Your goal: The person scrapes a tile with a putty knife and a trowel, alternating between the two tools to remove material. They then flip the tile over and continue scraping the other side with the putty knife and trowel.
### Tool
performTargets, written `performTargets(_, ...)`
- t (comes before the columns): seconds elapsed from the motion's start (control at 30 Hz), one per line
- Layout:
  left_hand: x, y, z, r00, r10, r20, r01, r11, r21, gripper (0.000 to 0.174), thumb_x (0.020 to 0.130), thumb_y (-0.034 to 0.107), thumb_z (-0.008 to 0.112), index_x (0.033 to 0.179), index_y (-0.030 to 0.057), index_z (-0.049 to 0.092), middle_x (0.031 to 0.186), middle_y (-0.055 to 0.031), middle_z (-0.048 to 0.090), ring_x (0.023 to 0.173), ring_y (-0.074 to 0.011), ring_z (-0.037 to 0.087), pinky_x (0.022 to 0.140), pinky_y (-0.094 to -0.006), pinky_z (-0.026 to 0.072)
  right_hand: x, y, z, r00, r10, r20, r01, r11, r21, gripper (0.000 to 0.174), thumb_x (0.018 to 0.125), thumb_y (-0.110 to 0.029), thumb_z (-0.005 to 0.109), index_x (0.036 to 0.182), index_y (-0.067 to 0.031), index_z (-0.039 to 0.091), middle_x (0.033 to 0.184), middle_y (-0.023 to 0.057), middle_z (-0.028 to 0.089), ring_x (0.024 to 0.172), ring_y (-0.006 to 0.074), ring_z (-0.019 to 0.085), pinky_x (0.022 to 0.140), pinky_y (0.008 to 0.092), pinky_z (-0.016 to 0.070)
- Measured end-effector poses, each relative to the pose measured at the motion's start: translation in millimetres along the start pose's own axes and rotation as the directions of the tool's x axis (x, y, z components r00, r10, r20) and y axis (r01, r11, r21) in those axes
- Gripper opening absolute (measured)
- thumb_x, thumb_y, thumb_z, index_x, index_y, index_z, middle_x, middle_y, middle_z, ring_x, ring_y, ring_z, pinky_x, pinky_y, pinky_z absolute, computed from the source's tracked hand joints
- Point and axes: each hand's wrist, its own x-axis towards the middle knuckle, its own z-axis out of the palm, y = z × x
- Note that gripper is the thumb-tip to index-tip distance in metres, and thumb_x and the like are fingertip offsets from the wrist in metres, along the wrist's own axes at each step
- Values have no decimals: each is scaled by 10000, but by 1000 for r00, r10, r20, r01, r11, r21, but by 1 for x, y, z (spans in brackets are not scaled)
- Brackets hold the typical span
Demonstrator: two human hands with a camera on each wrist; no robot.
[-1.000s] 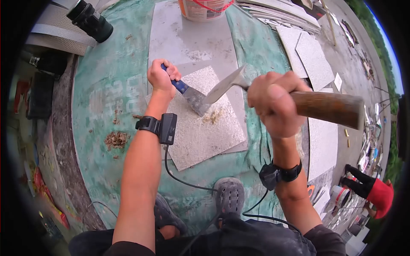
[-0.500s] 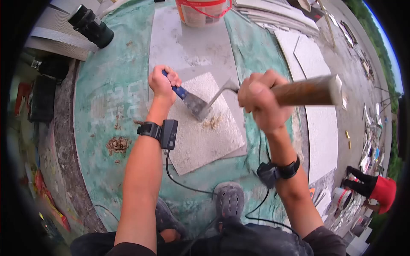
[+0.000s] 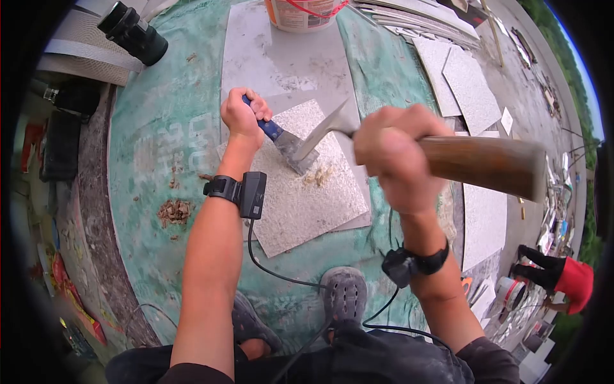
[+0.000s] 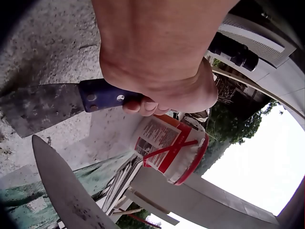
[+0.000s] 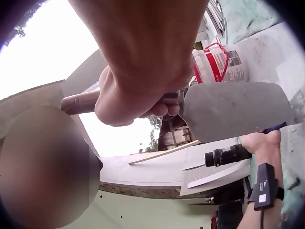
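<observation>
In the head view my left hand (image 3: 243, 115) grips the blue handle of a putty knife (image 3: 291, 150), its stained blade angled down over a rough whitish panel (image 3: 313, 211). My right hand (image 3: 403, 153), a little blurred, holds a trowel (image 3: 323, 131) by its brown wooden handle (image 3: 492, 165). The trowel's blade edge overlaps the putty knife's blade. From the left wrist, the trowel's rounded grey end shows just below the scraper blade (image 4: 43, 107). The right wrist view shows the trowel's flat face (image 5: 238, 109). Tan crumbs (image 3: 314, 176) lie on the panel beside the blades.
Under the panel lie a larger grey board (image 3: 275, 57) and green sheeting (image 3: 153, 128). A red-and-white bucket (image 3: 304, 16) stands beyond, a black cylindrical device (image 3: 134, 35) at upper left. Brown scraps (image 3: 174, 212) sit left; cut panels (image 3: 483, 217) right. A person in red (image 3: 572, 281) bends far right.
My right hand has swung and turned the trowel; its blade, nearly edge-on half a second ago, shows broader now, and its handle end has dropped. The putty knife stays at nearly the same place.
</observation>
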Motion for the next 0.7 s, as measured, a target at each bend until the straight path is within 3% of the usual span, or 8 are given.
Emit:
performTargets(0.17,-1,1,2,999,20,-31,-20,1000,4,200,915,195,505,755,85,456,612,-33,403,505,-167,390,498,-348,368,-19,16,3,993,114,25,-111,988,-106,221,937,-11,663,773,-35,516,617,10,499,567,88,407,514,292,346)
performTargets(0.33,-4,-1,2,999,36,-11,-36,999,1,211,906,197,512,734,83,468,600,-42,413,500,-167,395,489,-352,371,-14,-5,26,997,-54,-56,53,998,-18,215,941,-35,660,775,-41,523,627,44,565,544,105,434,505,292,372)
performTargets(0.4,-3,2,8,999,40,-32,-39,999,24,214,896,198,515,722,82,472,584,-43,413,489,-168,394,481,-352,371,-35,25,17,998,60,29,-52,972,-230,228,947,-38,660,770,-45,517,630,51,575,536,107,451,502,294,384)
performTargets(0.43,-5,3,11,998,49,-26,-49,999,10,215,886,197,518,713,79,469,568,-41,407,475,-168,389,473,-352,368,-31,19,15,996,25,88,10,925,-380,259,950,-38,665,753,-55,498,620,39,563,525,108,453,498,292,387)
performTargets(0.53,-4,2,13,999,36,-14,-35,999,24,225,883,199,519,702,79,464,562,-38,400,464,-172,381,469,-353,365,-26,13,18,999,36,-23,-38,993,-115,255,951,-27,661,760,-59,494,611,41,561,516,114,464,494,294,397)
performTargets(0.6,-4,0,7,999,36,-14,-36,999,32,226,881,201,519,700,78,462,564,-38,399,467,-172,382,469,-355,363,-17,-4,29,995,-71,-65,71,997,-15,206,954,-40,651,798,-56,518,620,66,586,515,124,503,502,299,442)
performTargets(0.67,-6,1,10,999,47,-14,-46,999,13,223,886,201,516,709,78,464,563,-36,398,468,-169,382,469,-356,361,-22,2,32,988,-145,43,150,977,-151,194,991,-43,520,805,-61,466,587,45,504,480,136,457,466,327,441)
performTargets(0.7,-7,1,12,999,50,-11,-50,999,8,223,886,201,516,709,78,464,563,-36,398,468,-169,382,469,-356,361,-34,15,26,991,-91,101,123,912,-392,195,981,-25,549,808,-60,466,597,53,521,496,136,493,476,316,451)
